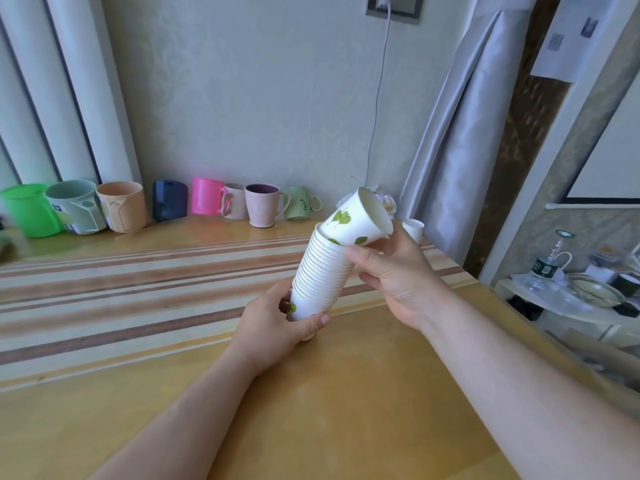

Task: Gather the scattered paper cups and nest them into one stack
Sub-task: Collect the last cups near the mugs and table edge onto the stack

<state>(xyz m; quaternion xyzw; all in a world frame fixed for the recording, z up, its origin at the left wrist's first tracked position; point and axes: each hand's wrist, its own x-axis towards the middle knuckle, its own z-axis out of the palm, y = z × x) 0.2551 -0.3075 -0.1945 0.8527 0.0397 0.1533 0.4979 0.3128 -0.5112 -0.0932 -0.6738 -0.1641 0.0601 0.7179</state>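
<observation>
A tall stack of nested white paper cups (320,271) with green leaf prints leans to the right above the wooden table (346,393). My left hand (277,323) grips the stack at its bottom. My right hand (394,271) holds a single paper cup (356,220), tilted with its mouth up and to the right and its base partly inside the top of the stack. Another white paper cup (414,229) stands on the table just behind my right hand, partly hidden.
A row of coloured mugs (263,204) lines the wall at the back, from a green one (29,209) at the left. A striped runner (121,289) crosses the table. A curtain (457,150) hangs at right; a side shelf (554,306) holds a bottle and bowls.
</observation>
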